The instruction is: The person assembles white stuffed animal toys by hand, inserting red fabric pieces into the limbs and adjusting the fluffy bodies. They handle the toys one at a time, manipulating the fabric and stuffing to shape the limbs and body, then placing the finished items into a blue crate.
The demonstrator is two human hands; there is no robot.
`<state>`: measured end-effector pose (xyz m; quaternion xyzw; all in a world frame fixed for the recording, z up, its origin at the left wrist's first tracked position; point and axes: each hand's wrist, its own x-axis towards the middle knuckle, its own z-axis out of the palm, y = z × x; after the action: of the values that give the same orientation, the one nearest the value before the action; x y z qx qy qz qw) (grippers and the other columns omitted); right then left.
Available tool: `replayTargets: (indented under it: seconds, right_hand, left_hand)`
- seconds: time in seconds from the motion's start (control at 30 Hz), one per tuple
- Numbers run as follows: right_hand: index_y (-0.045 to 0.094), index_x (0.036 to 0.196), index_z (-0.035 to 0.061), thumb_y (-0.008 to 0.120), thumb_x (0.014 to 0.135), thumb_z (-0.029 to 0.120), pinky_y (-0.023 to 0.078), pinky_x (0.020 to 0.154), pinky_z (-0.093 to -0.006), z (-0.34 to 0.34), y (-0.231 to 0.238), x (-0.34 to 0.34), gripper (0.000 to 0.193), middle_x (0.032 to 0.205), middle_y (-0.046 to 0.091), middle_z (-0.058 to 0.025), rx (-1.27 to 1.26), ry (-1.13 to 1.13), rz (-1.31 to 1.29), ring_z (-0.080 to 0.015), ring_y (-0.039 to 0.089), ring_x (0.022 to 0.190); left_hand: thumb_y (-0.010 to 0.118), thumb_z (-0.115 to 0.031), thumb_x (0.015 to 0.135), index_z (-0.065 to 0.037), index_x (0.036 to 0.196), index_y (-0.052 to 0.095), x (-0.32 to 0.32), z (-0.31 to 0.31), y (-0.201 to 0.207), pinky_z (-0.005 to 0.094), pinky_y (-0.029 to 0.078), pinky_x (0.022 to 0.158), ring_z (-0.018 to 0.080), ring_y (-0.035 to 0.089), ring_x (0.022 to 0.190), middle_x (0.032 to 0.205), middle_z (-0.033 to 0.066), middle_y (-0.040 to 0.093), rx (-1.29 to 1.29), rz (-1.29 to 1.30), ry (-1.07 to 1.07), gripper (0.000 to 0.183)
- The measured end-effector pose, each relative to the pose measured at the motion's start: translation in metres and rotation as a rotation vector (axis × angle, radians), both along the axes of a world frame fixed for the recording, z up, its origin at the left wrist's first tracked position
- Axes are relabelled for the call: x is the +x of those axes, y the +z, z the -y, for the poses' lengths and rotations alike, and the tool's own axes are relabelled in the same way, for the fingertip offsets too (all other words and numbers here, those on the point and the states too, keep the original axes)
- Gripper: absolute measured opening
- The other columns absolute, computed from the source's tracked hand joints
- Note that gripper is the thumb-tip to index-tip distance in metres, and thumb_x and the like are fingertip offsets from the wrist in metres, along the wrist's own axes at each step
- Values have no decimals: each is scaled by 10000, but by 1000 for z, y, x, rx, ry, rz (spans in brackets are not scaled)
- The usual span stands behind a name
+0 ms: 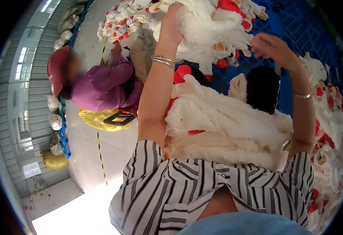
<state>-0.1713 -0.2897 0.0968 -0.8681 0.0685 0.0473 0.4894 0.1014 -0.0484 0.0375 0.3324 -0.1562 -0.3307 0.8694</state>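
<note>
The left hand (pixel 172 27) lies against a white furry plush piece (pixel 206 31) ahead of the person, touching its left side; the fingertips are partly lost against the fur, so whether they are closed on it cannot be told. The right hand (pixel 271 47) is held up to the right of that piece and apart from it, fingers loosely spread and slightly bent, holding nothing. Silver bangles (pixel 162 60) circle the left wrist. Between the forearms, more white furry pieces (pixel 230 113) with red patches lie across the lap, near a black shoe (pixel 262 88). Blue lattice panels (pixel 308 27) stretch beyond the right hand, and a heap of white and red pieces (pixel 336 156) fills the right side. To the left, a co-worker in a purple top (pixel 104 84) sits over a yellow sack (pixel 97 119). The co-worker's red cap (pixel 57 66) seems to carry small pale marking, too indistinct to read; red marks (pixel 34 201) at lower left are equally unclear.
</note>
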Motion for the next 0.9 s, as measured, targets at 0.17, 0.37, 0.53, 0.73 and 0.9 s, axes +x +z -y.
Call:
replayTargets:
  seconds: [0.17,0.37,0.53,0.73,0.9]
  right_hand:
    - [567,1248,14,492,905,625,488,898,-385,-7,-63,113,704,1171,611,-141,343,-303,350,-216,603,1024]
    - [531,1307,-3,614,886,336,432,907,-275,-56,-78,111,547,1224,602,-100,407,-214,402,-163,547,1058]
    - [577,1250,6,550,943,423,454,946,-300,-63,-62,96,519,1162,614,-83,1009,138,261,-189,595,1041]
    - [551,1157,-2,562,880,602,541,679,-302,-79,-66,102,664,993,623,-104,650,-59,57,-168,646,846]
    - [572,1153,-20,628,917,360,529,699,-252,-96,-81,110,451,1030,648,-79,1031,-195,318,-133,651,853]
  left_hand:
    - [528,-246,960,-28,1262,514,-77,24,18,419,538,898,257,632,1055,1204,111,611,226,166,163,373]
    - [486,-248,981,-41,1275,508,-71,5,-48,418,529,901,258,611,1082,1215,109,606,196,113,196,361]
    - [497,-237,968,-46,1227,530,-68,-9,-71,417,509,912,265,594,1087,1190,107,606,65,-104,156,324]
    - [510,-224,953,-51,1170,556,-78,-3,-62,416,486,924,273,573,1092,1160,104,607,-116,-299,-16,281]
    - [597,-119,844,-28,1096,563,-97,25,-30,413,465,869,300,549,978,1031,116,591,193,572,186,270]
